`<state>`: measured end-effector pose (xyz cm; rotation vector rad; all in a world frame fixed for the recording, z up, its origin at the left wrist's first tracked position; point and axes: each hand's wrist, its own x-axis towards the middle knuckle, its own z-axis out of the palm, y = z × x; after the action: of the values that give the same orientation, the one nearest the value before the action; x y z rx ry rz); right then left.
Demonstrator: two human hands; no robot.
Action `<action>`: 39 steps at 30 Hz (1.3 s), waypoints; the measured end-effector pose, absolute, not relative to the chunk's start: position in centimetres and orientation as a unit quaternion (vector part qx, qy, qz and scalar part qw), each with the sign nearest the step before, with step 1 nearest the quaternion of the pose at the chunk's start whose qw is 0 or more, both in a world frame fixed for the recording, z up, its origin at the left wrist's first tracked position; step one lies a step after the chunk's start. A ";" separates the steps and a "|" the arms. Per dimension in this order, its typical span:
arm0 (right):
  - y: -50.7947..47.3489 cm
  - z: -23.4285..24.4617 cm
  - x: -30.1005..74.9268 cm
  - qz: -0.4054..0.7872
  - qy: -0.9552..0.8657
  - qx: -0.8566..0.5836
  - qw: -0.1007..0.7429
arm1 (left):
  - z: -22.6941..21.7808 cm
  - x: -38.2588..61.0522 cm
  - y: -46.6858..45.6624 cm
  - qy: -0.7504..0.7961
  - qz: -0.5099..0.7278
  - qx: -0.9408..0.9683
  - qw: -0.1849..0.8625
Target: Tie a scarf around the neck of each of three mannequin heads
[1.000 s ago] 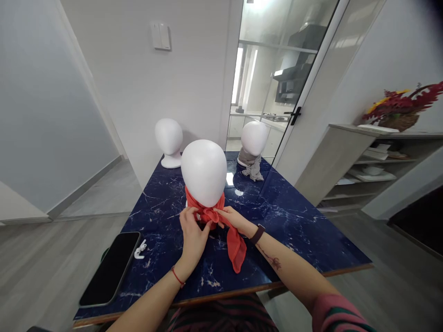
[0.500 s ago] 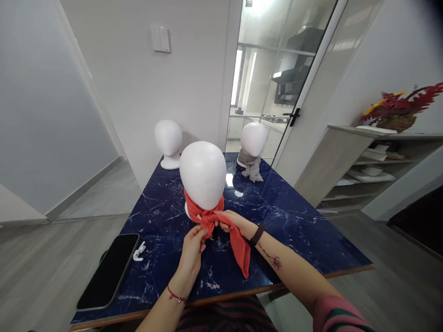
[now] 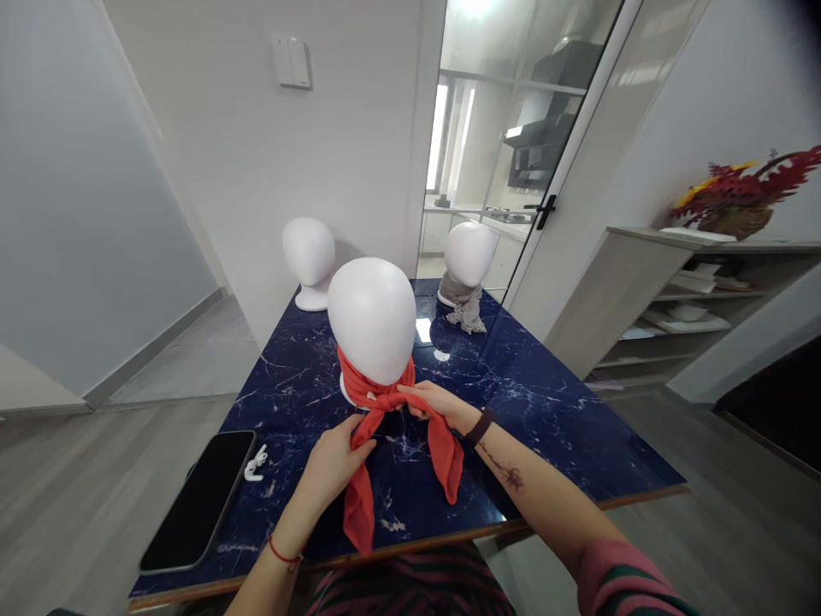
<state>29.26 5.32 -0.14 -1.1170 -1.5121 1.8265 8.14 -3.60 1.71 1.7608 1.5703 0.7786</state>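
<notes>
A white foam mannequin head (image 3: pixel 372 318) stands on the dark blue marble table (image 3: pixel 552 419) right in front of me. A red scarf (image 3: pixel 359 500) is wrapped round its neck and knotted at the front, with two tails hanging down toward me. My left hand (image 3: pixel 333 458) grips the left tail just below the knot. My right hand (image 3: pixel 433 402) pinches the right tail beside the knot; that tail drapes down over the table.
A second bare white head (image 3: pixel 309 261) stands at the far left of the table, a third head (image 3: pixel 469 257) with a grey scarf at the far right. A black phone (image 3: pixel 198 500) and white earbuds (image 3: pixel 255 464) lie at the near left. Shelves (image 3: pixel 673 299) stand to the right.
My left hand has drawn back toward me and pulled the left tail out of the knot, so it now hangs long. My right hand has stayed by the knot.
</notes>
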 end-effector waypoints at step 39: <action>3.2 -0.3 27.4 0.602 -0.661 -0.390 0.222 | -0.2 10.3 -0.6 0.477 0.331 0.709 0.399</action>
<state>27.44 3.25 -0.35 -1.0765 -1.8254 1.6616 10.33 -0.58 -0.21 1.7954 1.2075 0.8388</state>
